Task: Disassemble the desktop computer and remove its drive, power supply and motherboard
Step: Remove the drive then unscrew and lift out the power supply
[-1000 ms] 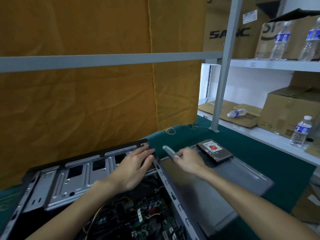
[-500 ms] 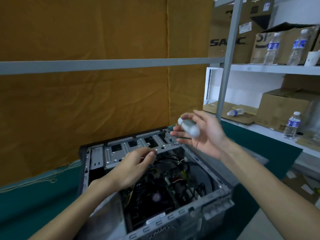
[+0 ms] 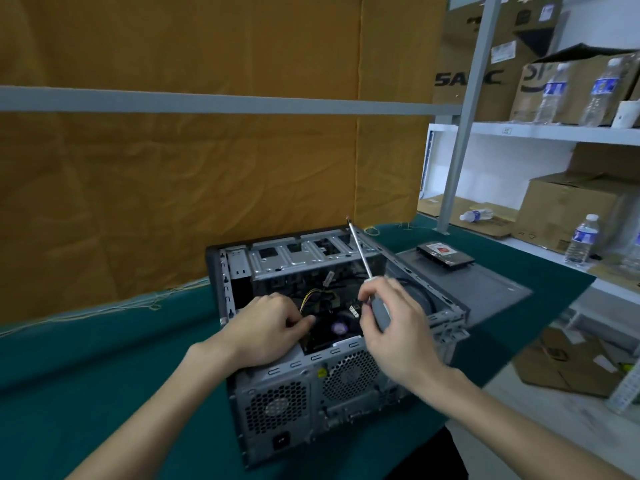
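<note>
Right hand (image 3: 394, 327) clamped on the screwdriver (image 3: 367, 271), tip aimed up and away; left hand (image 3: 273, 327) curled on the open computer case (image 3: 311, 375) mid-desk. The drive (image 3: 445, 255) sits far right. Careless flipping could stab cables or the motherboard (image 3: 337, 329).

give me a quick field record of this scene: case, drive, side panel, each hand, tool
case: open computer case on the green table cover, rear vents and power socket facing the camera
drive: hard drive already out, lying on the side panel
side panel: grey side panel flat on the table, right of the case
left hand: left hand resting on the case's near top edge, fingers reaching inside
right hand: right hand gripping the screwdriver
tool: screwdriver, grey handle, tip pointing up and away, not on any screw
</note>
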Tool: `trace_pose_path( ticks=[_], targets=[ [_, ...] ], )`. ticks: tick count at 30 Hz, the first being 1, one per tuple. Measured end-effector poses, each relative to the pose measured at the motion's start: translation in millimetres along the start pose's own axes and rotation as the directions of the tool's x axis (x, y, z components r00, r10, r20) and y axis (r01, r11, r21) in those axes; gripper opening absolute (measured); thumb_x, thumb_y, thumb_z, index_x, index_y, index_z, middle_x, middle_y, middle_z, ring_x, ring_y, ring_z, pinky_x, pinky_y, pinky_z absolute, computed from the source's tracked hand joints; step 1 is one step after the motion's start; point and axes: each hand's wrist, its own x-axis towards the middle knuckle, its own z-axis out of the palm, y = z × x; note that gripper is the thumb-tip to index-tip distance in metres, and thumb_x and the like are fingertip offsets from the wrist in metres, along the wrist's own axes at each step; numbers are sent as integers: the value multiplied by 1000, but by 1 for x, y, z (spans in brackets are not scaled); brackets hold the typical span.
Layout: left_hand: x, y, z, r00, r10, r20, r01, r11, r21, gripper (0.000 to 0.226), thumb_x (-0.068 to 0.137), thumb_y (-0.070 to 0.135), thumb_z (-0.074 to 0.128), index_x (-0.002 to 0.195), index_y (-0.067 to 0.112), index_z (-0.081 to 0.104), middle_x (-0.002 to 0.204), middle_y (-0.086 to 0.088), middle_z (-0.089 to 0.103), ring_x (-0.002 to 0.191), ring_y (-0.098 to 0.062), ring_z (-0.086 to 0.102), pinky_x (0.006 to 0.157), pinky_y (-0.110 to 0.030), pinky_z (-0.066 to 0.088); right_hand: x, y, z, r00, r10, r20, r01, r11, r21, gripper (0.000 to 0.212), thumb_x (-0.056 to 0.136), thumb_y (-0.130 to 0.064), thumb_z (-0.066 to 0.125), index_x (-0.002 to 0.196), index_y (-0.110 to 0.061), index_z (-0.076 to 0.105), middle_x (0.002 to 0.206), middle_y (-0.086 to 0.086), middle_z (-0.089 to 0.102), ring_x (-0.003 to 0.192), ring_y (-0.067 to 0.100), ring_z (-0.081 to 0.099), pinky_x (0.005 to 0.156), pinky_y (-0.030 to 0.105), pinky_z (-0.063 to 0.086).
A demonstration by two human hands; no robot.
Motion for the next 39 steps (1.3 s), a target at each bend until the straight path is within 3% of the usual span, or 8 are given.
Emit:
trace_pose_path(
  ticks=[4, 8, 15, 26, 29, 32, 35, 39],
  targets=[
    [5, -7, 4, 999, -14, -34, 14, 1000, 4, 65, 101, 54, 45, 56, 7, 41, 60, -13, 54, 51, -28, 49, 51, -30, 31, 3, 3, 14, 978, -83, -189, 92, 995, 39, 13, 91, 1, 60, 98, -8, 64, 90, 2, 57, 73, 20, 57, 60, 42, 50],
    [8, -6, 5, 999, -17, -44, 16, 1000, -26, 64, 101, 49, 48, 54, 7, 41, 58, -16, 52, 50, -32, 47, 51, -33, 37, 2, 11, 18, 955, -162, -247, 175, 984, 32, 11, 92, -2, 56, 98, -5, 66, 87, 4, 56, 67, 21, 54, 52, 40, 48],
    [25, -13, 1, 994, -69, -80, 68, 998, -17, 60, 102, 43, 51, 55, 5, 51, 66, -16, 62, 55, -32, 54, 57, -37, 47, 22, 22, 34, 957, -139, -253, 154, 987, 40, 12, 93, -4, 56, 98, -3, 67, 88, 7, 58, 67, 22, 54, 56, 42, 48],
    [54, -19, -3, 974, -216, -66, 207, 971, -119, 60, 103, 44, 53, 53, 10, 51, 44, -4, 43, 37, -16, 32, 45, -28, 28, 60, 53, 56, 972, -164, -166, 163, 986, -22, 15, 92, -10, 54, 101, -5, 65, 90, 7, 55, 65, 23, 53, 51, 40, 50],
    [40, -13, -7, 978, -192, -85, 176, 970, -165, 54, 104, 46, 50, 66, 13, 68, 51, -12, 55, 39, -19, 38, 44, -29, 32, 61, 53, 52, 979, -163, -126, 155, 985, -71, 13, 92, -6, 59, 104, -7, 65, 91, 6, 55, 61, 25, 54, 48, 39, 50],
    [7, -7, -6, 955, -203, -217, 129, 940, -315, 45, 105, 46, 46, 77, 25, 74, 65, 2, 70, 54, -17, 61, 55, -33, 50, 54, 47, 44, 981, -132, -142, 114, 985, -126, 15, 95, -7, 61, 108, -13, 65, 94, 3, 54, 65, 22, 55, 52, 39, 50],
    [-33, 2, 3, 894, -284, -347, 77, 859, -506, 37, 106, 39, 48, 84, 29, 77, 88, 19, 75, 86, -2, 70, 82, -33, 56, 32, 31, 34, 993, -97, -61, 102, 990, 98, 22, 100, -11, 55, 118, -23, 60, 99, -5, 52, 75, 15, 54, 64, 39, 49],
    [-61, 15, 25, 805, -323, -498, 12, 848, -530, 24, 106, 33, 52, 104, 31, 75, 109, 21, 73, 114, -4, 62, 115, -48, 36, -14, -2, 30, 966, -16, 257, -116, 865, 488, 55, 100, -16, 59, 146, -40, 42, 94, -24, 60, 70, -5, 55, 62, 16, 45]
  ],
)
